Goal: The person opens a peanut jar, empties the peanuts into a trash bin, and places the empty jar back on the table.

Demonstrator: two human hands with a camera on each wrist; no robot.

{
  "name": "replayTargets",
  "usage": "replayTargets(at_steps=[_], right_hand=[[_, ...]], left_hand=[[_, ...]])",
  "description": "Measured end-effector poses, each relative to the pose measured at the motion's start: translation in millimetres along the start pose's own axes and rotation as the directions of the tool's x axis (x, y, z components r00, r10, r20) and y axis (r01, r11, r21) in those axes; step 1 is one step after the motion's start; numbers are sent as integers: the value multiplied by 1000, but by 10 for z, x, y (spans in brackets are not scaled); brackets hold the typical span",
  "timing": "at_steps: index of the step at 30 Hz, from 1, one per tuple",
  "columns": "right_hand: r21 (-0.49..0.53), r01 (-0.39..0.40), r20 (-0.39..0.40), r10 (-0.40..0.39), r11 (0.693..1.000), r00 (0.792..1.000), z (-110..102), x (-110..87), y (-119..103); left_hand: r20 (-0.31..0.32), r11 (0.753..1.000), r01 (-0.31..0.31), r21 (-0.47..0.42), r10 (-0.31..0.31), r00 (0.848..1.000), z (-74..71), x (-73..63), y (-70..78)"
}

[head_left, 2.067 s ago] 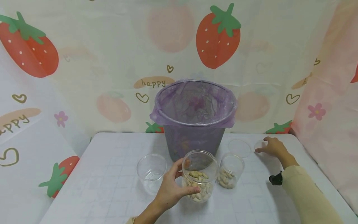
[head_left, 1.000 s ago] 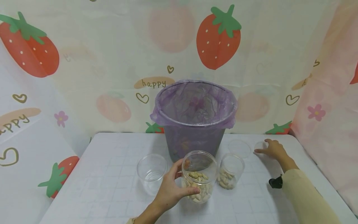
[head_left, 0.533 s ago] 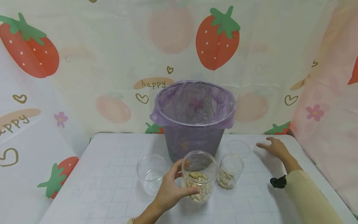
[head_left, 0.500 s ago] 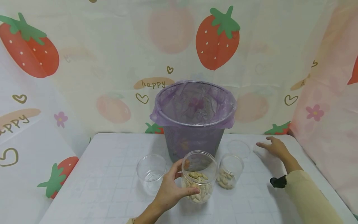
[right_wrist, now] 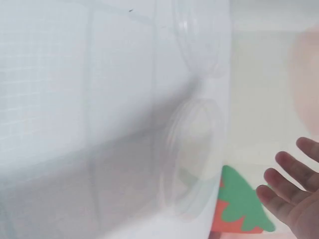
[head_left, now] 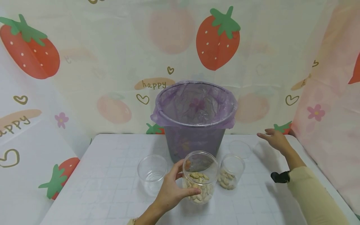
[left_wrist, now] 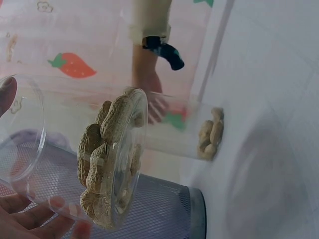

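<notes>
My left hand (head_left: 171, 189) grips a clear plastic jar (head_left: 214, 170) without a lid, thumb on the near side and fingers round the far side. Peanuts in their shells (left_wrist: 102, 159) fill its lower part. Just right of it stands a smaller clear jar (head_left: 239, 167), with peanuts (head_left: 227, 179) at its bottom. At the far right, my right hand (head_left: 277, 141) hovers above the table, fingers spread and holding nothing. Near it, in the right wrist view, lies a clear round lid (right_wrist: 167, 164); another clear lid (right_wrist: 179, 30) lies beyond, partly out of frame.
A clear tub (head_left: 152, 181) stands to the left of my left hand. Behind the jars is a mesh waste bin (head_left: 194, 142) lined with a purple bag (head_left: 229, 117). The white table (head_left: 107, 187) ends at a strawberry-printed curtain (head_left: 112, 47).
My right hand has come off the lid at the far right, its fingers have spread, and it has risen towards the back. The left hand and the jar have stayed in place.
</notes>
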State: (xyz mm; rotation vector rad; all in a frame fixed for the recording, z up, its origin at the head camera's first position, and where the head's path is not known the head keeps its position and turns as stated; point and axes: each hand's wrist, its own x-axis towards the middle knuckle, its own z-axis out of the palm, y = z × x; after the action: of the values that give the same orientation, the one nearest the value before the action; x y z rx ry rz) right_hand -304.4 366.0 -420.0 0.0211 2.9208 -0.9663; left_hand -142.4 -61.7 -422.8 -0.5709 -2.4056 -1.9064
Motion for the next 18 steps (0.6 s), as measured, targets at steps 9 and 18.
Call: replayTargets(at_steps=[9, 18], right_hand=[[47, 71, -29, -70, 996, 997, -88, -3, -287], [74, 159, -75, -154, 984, 985, -130, -18, -515]], left_hand=[[-4, 1000, 3, 0, -3, 1000, 1, -1, -3], [-13, 1000, 6, -19, -6, 1000, 4, -7, 17]])
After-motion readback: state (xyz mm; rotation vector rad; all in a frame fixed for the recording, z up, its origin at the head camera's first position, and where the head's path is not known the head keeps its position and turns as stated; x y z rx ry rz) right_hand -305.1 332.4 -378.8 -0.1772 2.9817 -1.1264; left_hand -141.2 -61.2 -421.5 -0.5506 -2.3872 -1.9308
